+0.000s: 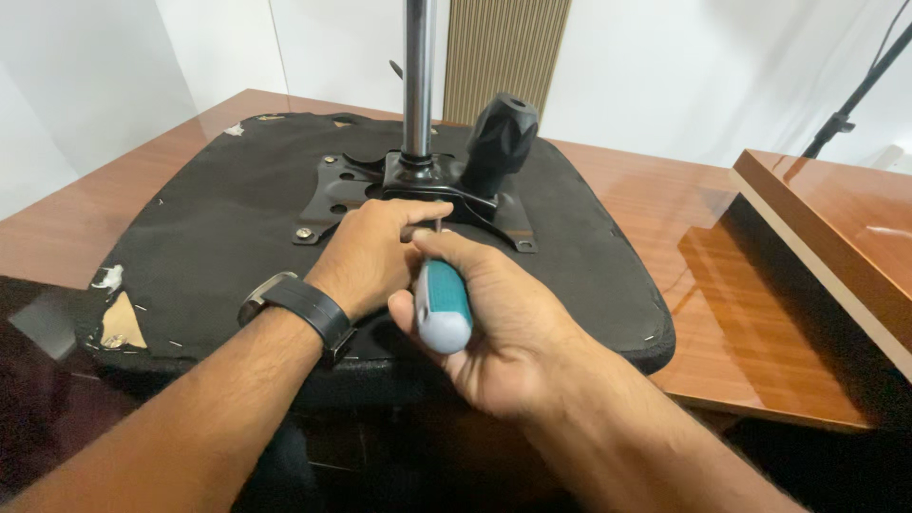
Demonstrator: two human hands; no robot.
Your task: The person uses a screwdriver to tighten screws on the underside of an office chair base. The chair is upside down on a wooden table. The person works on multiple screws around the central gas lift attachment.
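The right hand (494,323) was closed around a teal-and-white screwdriver (442,304), held over the upturned black seat base (218,228) on the wooden table (665,209). The left hand (375,252) was curled, resting on the seat beside the metal plate (342,190). The screwdriver tip was hidden behind the fingers.

From the black metal plate (418,195) at the middle of the upturned seat (237,228), the chrome post (416,76) rises at twelve o'clock and the black knob (499,133) juts up at one o'clock, blocking any reach from the far side. Both hands crowd the plate's six o'clock edge. Bare seat fabric lies open toward nine o'clock, and the bench (665,209) is open toward three o'clock up to the raised wooden ledge (826,228).
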